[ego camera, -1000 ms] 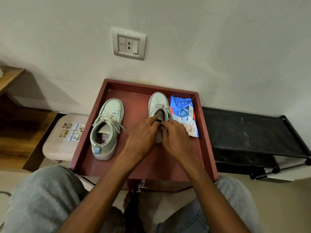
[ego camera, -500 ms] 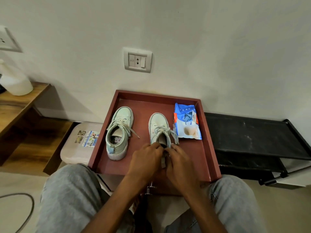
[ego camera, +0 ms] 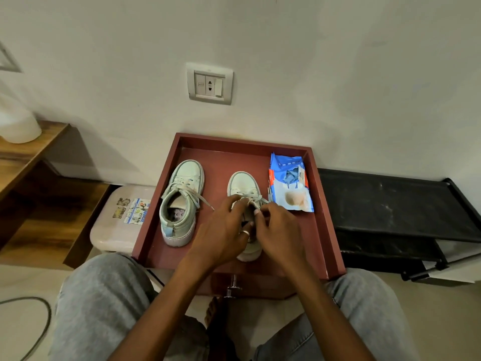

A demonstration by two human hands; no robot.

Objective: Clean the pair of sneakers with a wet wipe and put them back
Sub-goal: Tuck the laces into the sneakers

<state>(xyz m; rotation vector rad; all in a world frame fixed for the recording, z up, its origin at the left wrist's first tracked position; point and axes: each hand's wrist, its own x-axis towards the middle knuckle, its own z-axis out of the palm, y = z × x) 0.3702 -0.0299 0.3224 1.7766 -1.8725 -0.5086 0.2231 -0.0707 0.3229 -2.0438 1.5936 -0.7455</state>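
Two pale mint sneakers stand toes-to-wall in a dark red tray (ego camera: 161,204). The left sneaker (ego camera: 182,201) stands free with loose laces. The right sneaker (ego camera: 243,185) is half hidden under my hands. My left hand (ego camera: 223,230) and my right hand (ego camera: 278,230) meet over its tongue, and the fingers of each pinch its laces (ego camera: 253,201). A blue wet wipe pack (ego camera: 290,183) lies in the tray just right of that sneaker, near my right hand.
A black shoe rack (ego camera: 390,204) sits right of the tray. A pinkish stool (ego camera: 117,225) with stickers stands to the left, beside a wooden shelf (ego camera: 28,152) holding a white container (ego camera: 15,123). A wall socket (ego camera: 209,84) is above; a cable (ego camera: 39,332) lies on the floor.
Both hands have stayed on the right sneaker's laces, working them with the fingers now raised higher over the tongue. The camera has pulled back, so the tray sits lower and more central.
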